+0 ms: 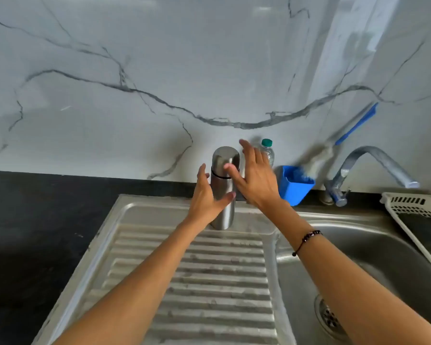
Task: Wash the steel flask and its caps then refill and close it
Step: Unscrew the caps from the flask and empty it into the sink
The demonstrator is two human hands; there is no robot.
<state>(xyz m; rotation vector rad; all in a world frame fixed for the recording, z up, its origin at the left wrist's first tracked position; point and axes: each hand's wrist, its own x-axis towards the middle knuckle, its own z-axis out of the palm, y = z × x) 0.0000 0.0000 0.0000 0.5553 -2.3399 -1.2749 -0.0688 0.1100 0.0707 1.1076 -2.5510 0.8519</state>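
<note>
A steel flask [222,192] stands upright at the back of the ribbed draining board [192,265], its steel cap [225,159] on top above a black ring. My left hand [207,197] is spread open at the flask's left side, thumb across the lower body. My right hand [253,178] is spread open at the cap's right side, thumb near the cap. Whether either hand touches the flask is unclear; neither grips it.
A clear plastic bottle with a green cap [268,151] stands behind my right hand. A blue tub [295,186] holds a blue-handled brush. The tap [374,168] arches over the sink basin [354,257]. A white plastic rack [418,220] lies at the right. Dark counter [35,232] spreads left.
</note>
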